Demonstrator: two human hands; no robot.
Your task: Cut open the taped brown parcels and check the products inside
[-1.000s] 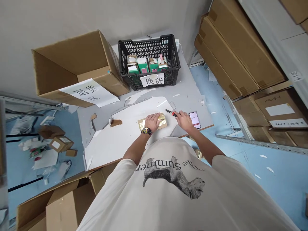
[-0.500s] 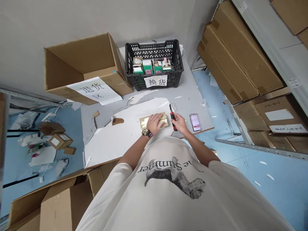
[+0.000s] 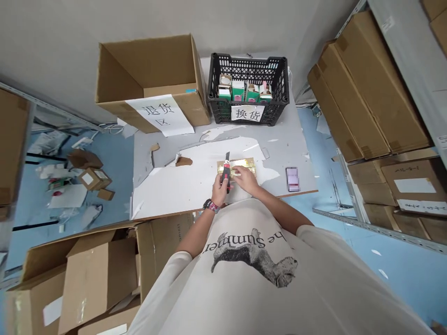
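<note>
A red and black utility knife (image 3: 226, 175) is in my left hand (image 3: 219, 190), its dark blade pointing away from me. My left fingers are wrapped round its handle, over the left part of a small taped cardboard box (image 3: 249, 163). My right hand (image 3: 246, 180) lies at the near side of this box, fingers bent at its taped top; what the fingertips hold, if anything, is too small to make out. The box rests on the white-covered table (image 3: 181, 190). To the right of my hands lies a phone (image 3: 292, 179).
At the back stand an open cardboard box (image 3: 122, 109) with a paper sign and a black crate (image 3: 248, 114) holding several small green and white boxes. Large cartons (image 3: 370, 83) fill the right shelves. More open cartons (image 3: 94, 279) stand at the near left.
The knife has passed from my right hand to my left hand. My right hand has moved left onto the small box. The whole view has shifted.
</note>
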